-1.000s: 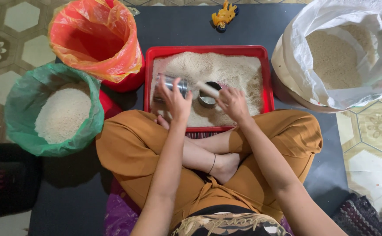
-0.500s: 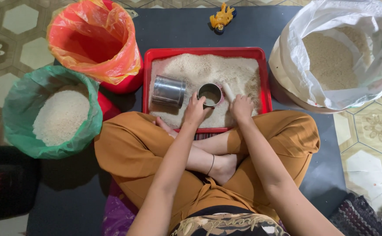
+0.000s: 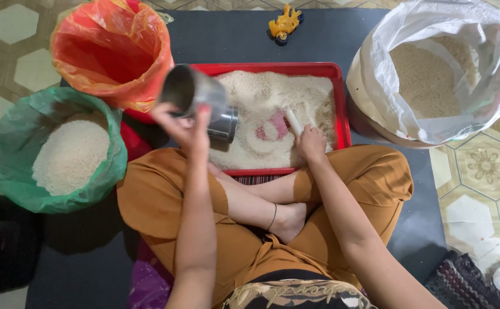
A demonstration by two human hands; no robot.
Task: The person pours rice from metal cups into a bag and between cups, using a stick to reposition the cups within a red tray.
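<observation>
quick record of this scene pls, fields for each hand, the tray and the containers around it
left hand: holds a metal cup, lifted and tilted beside the tray
right hand: in the rice, touching a small white stick-like piece
red tray: spread with rice, bare patch near the middle
green-lined tub: holds white rice
orange-lined bucket: inside looks bare
white sack: open, part full of grain
yellow toy: on the dark mat beyond the tray
</observation>
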